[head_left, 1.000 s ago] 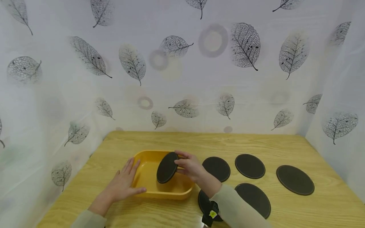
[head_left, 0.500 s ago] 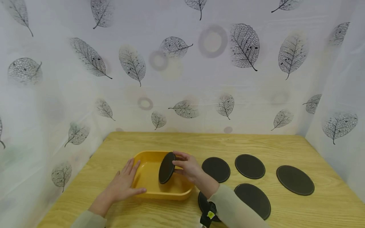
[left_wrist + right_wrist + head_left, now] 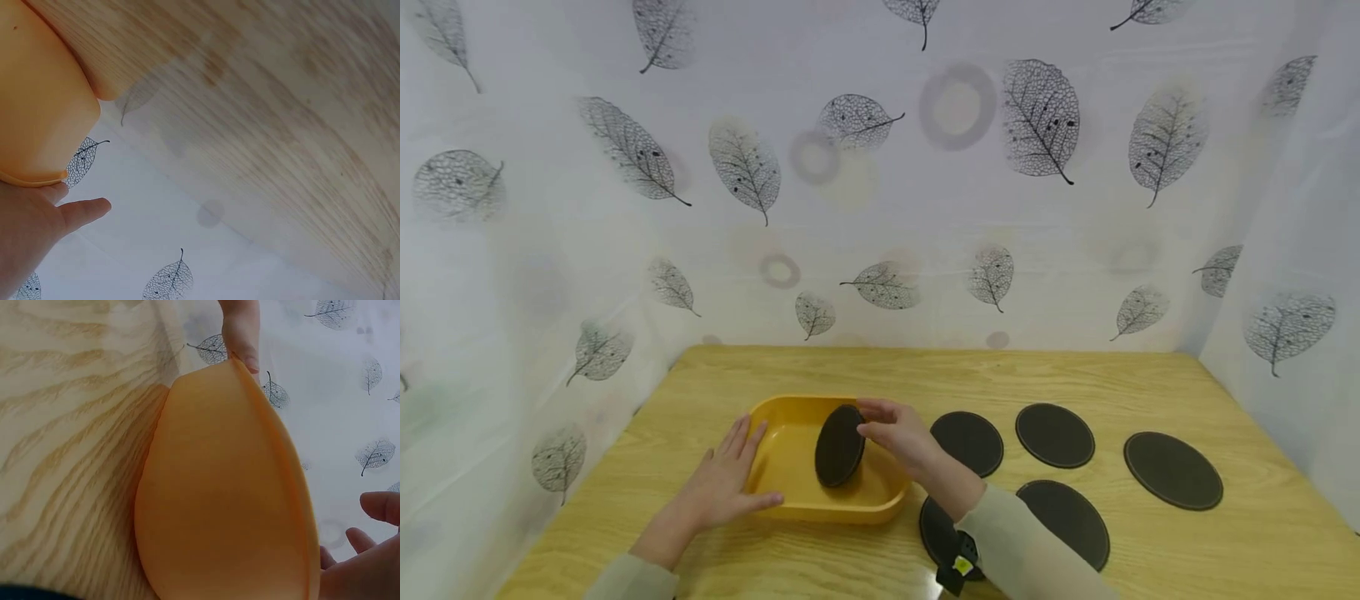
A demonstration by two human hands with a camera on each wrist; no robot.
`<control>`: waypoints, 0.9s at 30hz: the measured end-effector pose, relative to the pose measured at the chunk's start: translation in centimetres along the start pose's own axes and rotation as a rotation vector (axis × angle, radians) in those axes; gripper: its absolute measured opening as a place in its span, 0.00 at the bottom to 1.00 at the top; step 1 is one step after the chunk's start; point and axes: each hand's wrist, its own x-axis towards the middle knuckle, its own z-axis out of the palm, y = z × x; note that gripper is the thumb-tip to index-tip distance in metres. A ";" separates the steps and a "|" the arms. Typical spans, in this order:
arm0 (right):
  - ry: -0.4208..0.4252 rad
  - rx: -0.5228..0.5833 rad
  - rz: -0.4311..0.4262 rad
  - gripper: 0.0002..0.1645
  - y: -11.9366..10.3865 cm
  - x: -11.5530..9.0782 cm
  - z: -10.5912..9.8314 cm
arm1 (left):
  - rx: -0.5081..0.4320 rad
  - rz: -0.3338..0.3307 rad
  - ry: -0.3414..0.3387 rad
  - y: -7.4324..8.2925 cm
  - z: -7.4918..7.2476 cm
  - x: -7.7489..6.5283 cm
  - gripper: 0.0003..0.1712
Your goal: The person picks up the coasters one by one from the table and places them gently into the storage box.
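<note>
In the head view, a yellow plastic tub (image 3: 786, 462) stands on the wooden table. A dark round coaster (image 3: 840, 447) with a stitched-looking edge is tilted inside it. My right hand (image 3: 904, 437) reaches over the tub's right side and pinches the coaster by its right edge. At the tub's left end my left hand (image 3: 718, 483) rests with fingers spread and straight, the thumb along the front rim. The right wrist view shows the tub's outer wall (image 3: 219, 487) and the right fingers (image 3: 381, 505) beyond its rim; the coaster is hidden there.
Several more dark coasters lie flat to the right: one coaster (image 3: 967, 443) beside the tub, another coaster (image 3: 1055, 435) behind, an outer coaster (image 3: 1172, 470) and a front coaster (image 3: 1067, 521). My right forearm partly covers a near coaster (image 3: 936, 529). A leaf-patterned curtain (image 3: 925, 208) encloses the table.
The coaster in my right hand has swung a little, first more edge-on, then back with its face turned more toward the camera. My left hand stays on the tub.
</note>
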 end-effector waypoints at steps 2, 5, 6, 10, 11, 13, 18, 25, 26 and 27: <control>-0.003 -0.083 -0.011 0.26 -0.2 -0.2 -0.1 | 0.000 -0.002 0.002 0.0 0.0 -0.1 0.56; -0.013 -0.155 -0.031 0.26 -0.5 -0.6 -0.4 | -0.004 0.001 0.001 0.0 0.0 -0.1 0.56; -0.019 -0.160 -0.036 0.26 -0.6 -0.7 -0.6 | -0.003 0.001 -0.001 -0.1 0.0 -0.1 0.56; -0.025 -0.168 -0.052 0.25 -0.9 -1.1 -1.5 | -0.001 0.003 -0.005 -0.1 0.1 -0.1 0.56; -0.024 -0.168 -0.058 0.25 -1.0 -1.2 -1.8 | -0.001 0.000 -0.009 -0.2 0.1 -0.1 0.56; -0.024 -0.172 -0.067 0.24 -1.1 -1.5 -2.6 | 0.000 0.000 -0.010 -0.2 0.0 -0.1 0.56; 0.003 -0.219 -0.058 0.25 -1.2 -2.5 -4.9 | 0.000 0.002 -0.006 -0.1 -0.1 -0.1 0.57; 0.043 -0.294 -0.063 0.27 -1.0 -4.1 -8.2 | -0.005 -0.006 -0.012 -0.1 0.0 -0.1 0.56; 0.049 -0.298 -0.055 0.27 -1.1 -4.4 -8.7 | -0.006 -0.004 -0.012 -0.1 -0.1 -0.1 0.56; 0.053 -0.301 -0.046 0.28 -1.2 -4.7 -9.1 | -0.005 -0.004 -0.010 -0.1 -0.1 -0.1 0.56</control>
